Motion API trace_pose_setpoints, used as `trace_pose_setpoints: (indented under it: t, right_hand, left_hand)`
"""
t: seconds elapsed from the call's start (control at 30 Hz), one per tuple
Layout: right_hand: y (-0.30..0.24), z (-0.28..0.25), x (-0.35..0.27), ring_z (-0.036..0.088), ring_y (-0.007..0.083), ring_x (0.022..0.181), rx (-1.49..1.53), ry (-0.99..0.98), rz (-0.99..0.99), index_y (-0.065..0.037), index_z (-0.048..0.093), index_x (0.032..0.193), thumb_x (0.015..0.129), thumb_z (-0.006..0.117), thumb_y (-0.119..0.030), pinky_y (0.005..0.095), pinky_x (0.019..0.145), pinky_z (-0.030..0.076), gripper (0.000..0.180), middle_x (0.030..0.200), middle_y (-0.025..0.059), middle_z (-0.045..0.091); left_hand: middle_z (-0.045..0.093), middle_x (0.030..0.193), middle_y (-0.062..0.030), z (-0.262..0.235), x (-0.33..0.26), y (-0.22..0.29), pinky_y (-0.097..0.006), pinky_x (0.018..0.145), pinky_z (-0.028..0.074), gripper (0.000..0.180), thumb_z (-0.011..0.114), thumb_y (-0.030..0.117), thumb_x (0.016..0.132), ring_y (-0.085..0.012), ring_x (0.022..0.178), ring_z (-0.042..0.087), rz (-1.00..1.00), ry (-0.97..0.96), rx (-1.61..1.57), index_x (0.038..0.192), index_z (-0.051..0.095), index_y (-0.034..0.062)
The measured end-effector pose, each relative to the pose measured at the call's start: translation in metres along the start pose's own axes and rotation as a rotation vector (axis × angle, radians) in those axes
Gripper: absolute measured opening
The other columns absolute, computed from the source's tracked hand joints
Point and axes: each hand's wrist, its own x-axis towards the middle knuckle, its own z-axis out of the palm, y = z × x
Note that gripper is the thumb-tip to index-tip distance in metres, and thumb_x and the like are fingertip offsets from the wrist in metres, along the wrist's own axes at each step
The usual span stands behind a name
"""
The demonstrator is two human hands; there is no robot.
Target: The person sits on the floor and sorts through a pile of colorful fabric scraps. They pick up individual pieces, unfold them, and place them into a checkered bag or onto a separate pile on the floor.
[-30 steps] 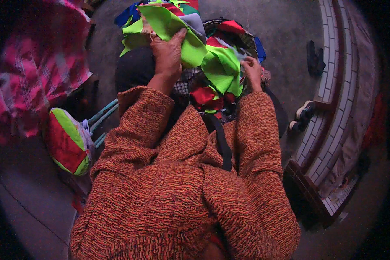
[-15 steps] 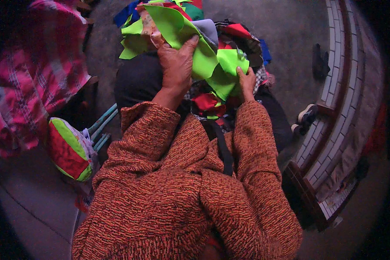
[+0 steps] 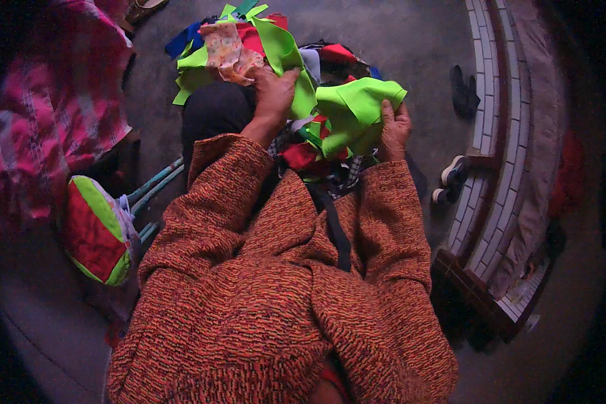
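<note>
My right hand (image 3: 395, 131) pinches the edge of a lime-green fabric piece (image 3: 357, 108), which hangs spread out over my lap. My left hand (image 3: 274, 97) is closed on a bunch of fabric scraps: a long lime-green strip (image 3: 286, 57) and a patterned peach scrap (image 3: 227, 52) stick out of it above my left knee. Lime-green, blue and red scraps fan out beyond that hand. Below and between the hands lie more scraps in my lap, among them a red one (image 3: 299, 156) and a grey one (image 3: 311, 64).
A pink plaid cloth (image 3: 54, 121) drapes at the left. Below it sits a red and lime-green stitched cushion (image 3: 97, 229) beside pale blue-green legs (image 3: 156, 185). At the right runs a white-tiled ledge (image 3: 481, 81) with dark shoes (image 3: 451, 176) beside it.
My right hand has moved right, drawing the lime-green piece apart from the bunch and spreading it. My left hand stays closed on its scraps, slightly lower. The whole view has shifted a little.
</note>
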Motion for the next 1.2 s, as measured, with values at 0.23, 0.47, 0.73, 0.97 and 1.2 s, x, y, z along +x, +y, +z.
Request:
trace_pose_setpoints:
  t: [0.23, 0.47, 0.73, 0.97, 1.2]
  right_hand:
    - [-0.035, 0.018, -0.018, 0.054, 0.0115, 0.089, 0.055, -0.143, 0.013, -0.002, 0.054, 0.113, 0.088, 0.054, -0.013, 0.0242, 0.079, 0.042, 0.028, 0.102, 0.0032, 0.059]
    - [-0.009, 0.014, -0.022, 0.055, 0.0137, 0.090, -0.136, -0.428, 0.032, -0.001, 0.052, 0.113, 0.089, 0.047, -0.012, 0.0261, 0.078, 0.043, 0.027, 0.100, 0.0072, 0.060]
    - [-0.008, 0.025, -0.021, 0.055, 0.0138, 0.094, 0.002, -0.461, 0.084, 0.000, 0.051, 0.114, 0.087, 0.047, -0.005, 0.0270, 0.081, 0.044, 0.029, 0.103, 0.0076, 0.060]
    - [0.006, 0.012, -0.004, 0.056, 0.0148, 0.092, 0.341, -0.175, 0.257, 0.001, 0.050, 0.114, 0.088, 0.047, -0.007, 0.0270, 0.082, 0.044, 0.028, 0.106, 0.0068, 0.058]
    - [0.001, -0.002, 0.004, 0.058, 0.0188, 0.088, 0.621, -0.016, 0.322, -0.002, 0.050, 0.111, 0.091, 0.048, -0.015, 0.0325, 0.080, 0.048, 0.024, 0.100, 0.0078, 0.059]
  left_hand:
    - [0.064, 0.080, -0.0112, 0.006, -0.019, -0.025, -0.034, 0.066, 0.049, 0.023, 0.056, 0.014, 0.074, -0.0216, 0.073, 0.062, -0.040, -0.333, 0.222, 0.094, 0.061, 0.0029]
    - [0.062, 0.094, -0.0043, 0.026, -0.046, 0.006, -0.027, 0.075, 0.046, 0.041, 0.070, 0.025, 0.074, -0.0120, 0.084, 0.058, -0.164, -0.624, 0.015, 0.106, 0.057, 0.0028]
    - [0.061, 0.093, -0.0043, 0.025, -0.034, -0.029, -0.027, 0.071, 0.047, 0.031, 0.061, 0.017, 0.080, -0.0118, 0.080, 0.057, -0.192, -0.594, 0.124, 0.105, 0.056, 0.0010]
    - [0.060, 0.080, -0.0086, 0.020, -0.012, -0.039, -0.032, 0.059, 0.046, 0.020, 0.053, 0.012, 0.080, -0.0183, 0.067, 0.058, -0.319, -0.101, -0.097, 0.092, 0.058, -0.0022]
    - [0.058, 0.092, -0.0079, 0.002, 0.002, -0.040, -0.035, 0.065, 0.050, 0.026, 0.051, 0.015, 0.086, -0.0193, 0.074, 0.059, -0.265, 0.023, -0.082, 0.110, 0.048, 0.0030]
